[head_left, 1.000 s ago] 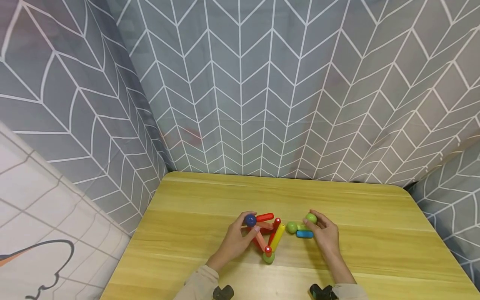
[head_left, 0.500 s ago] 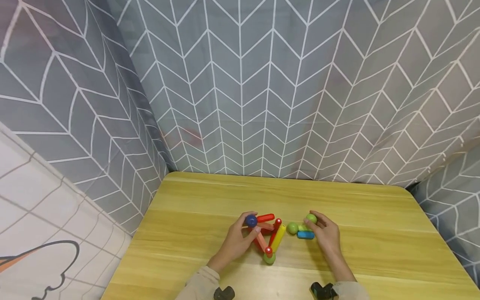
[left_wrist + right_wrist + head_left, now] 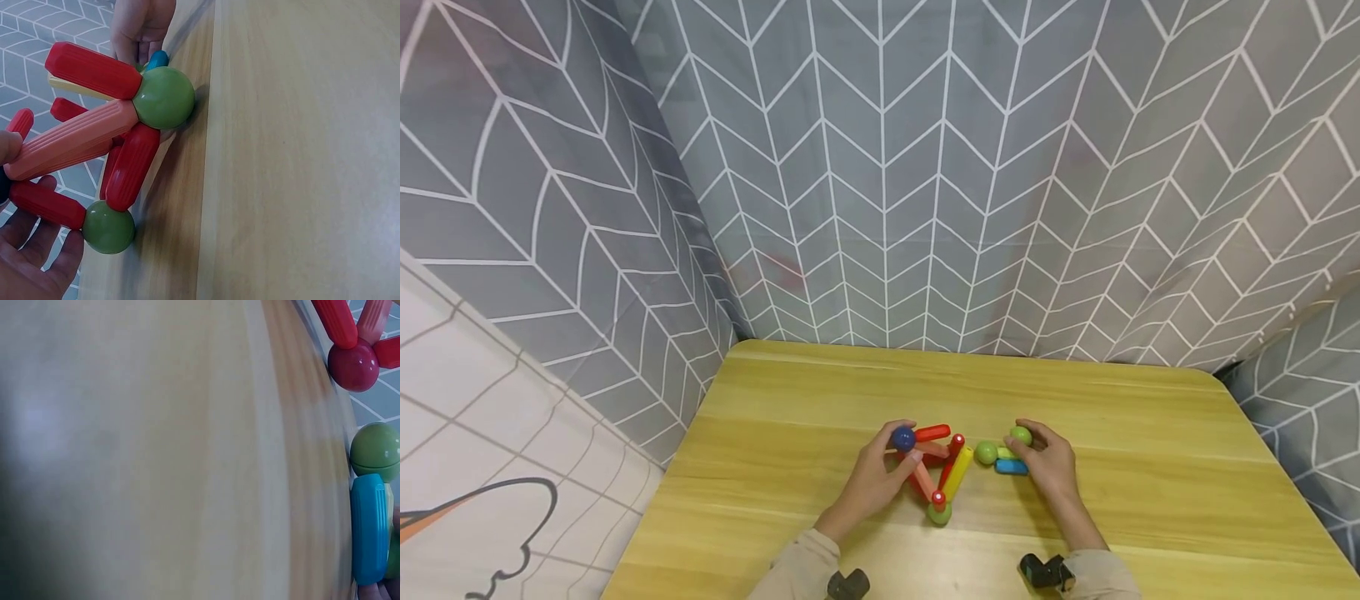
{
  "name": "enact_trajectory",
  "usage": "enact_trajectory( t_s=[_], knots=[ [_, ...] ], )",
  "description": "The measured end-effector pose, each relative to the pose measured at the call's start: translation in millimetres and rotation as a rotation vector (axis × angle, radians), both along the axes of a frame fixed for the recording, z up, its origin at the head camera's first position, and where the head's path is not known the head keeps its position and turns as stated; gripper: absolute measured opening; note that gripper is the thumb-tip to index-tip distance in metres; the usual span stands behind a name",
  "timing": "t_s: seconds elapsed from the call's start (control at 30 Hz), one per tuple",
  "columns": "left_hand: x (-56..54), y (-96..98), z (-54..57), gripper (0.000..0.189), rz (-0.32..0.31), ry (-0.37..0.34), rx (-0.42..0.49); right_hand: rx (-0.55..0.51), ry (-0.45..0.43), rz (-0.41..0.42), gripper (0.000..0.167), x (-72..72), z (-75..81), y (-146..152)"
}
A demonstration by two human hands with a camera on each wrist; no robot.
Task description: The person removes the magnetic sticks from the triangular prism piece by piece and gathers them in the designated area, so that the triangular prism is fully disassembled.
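In the head view, my left hand (image 3: 871,485) grips the dark blue ball (image 3: 903,439) at the top of a frame of rods and balls. Red, salmon and yellow rods (image 3: 957,475) make up this frame, with a green ball (image 3: 940,513) at its near corner. The left wrist view shows the thumb on a salmon rod (image 3: 75,140) and the fingers beside a lower red rod (image 3: 47,203). To the right, my right hand (image 3: 1051,462) pinches a green ball (image 3: 1020,435). Beside its fingers lie a blue rod (image 3: 1012,467), a yellow-green rod (image 3: 1004,452) and another green ball (image 3: 987,452).
All of this is on a wood-grain table (image 3: 820,379). Grey patterned curtains (image 3: 917,208) hang behind it and at both sides. Dark wrist devices (image 3: 847,584) are strapped over both sleeves. A dark red ball (image 3: 354,365) joins several rods in the right wrist view.
My right hand and its green ball have shifted slightly left, nearer the other green ball. The left hand keeps its hold on the blue ball.
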State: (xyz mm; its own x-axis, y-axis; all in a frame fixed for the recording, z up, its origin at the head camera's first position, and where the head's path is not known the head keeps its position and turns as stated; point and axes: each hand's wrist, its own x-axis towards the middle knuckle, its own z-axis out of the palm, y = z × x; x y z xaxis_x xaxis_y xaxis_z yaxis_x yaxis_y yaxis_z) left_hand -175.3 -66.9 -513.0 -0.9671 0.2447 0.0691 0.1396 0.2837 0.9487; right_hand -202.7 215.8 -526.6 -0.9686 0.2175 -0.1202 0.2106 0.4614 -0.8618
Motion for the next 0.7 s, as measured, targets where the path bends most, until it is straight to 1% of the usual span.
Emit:
enact_trajectory(
  t_s=[0.2, 0.43, 0.53, 0.7],
  knots=[
    [-0.5, 1.0, -1.4, 0.045, -0.004, 0.004, -0.001, 0.023, -0.014, -0.003, 0.048, -2.5, -0.6, 0.5],
    [0.3, 0.5, -1.7, 0.046, -0.005, 0.015, -0.011, 0.022, -0.028, 0.007, 0.048, -6.3, -2.8, 0.9],
    [1.0, 0.1, -1.2, 0.045, -0.011, 0.021, -0.001, 0.020, -0.032, 0.014, 0.049, -6.8, -3.3, -0.2],
    [1.6, 0.4, -1.9, 0.045, -0.012, -0.001, 0.009, 0.020, -0.034, 0.011, 0.049, -6.3, -3.7, -1.7]
  ],
)
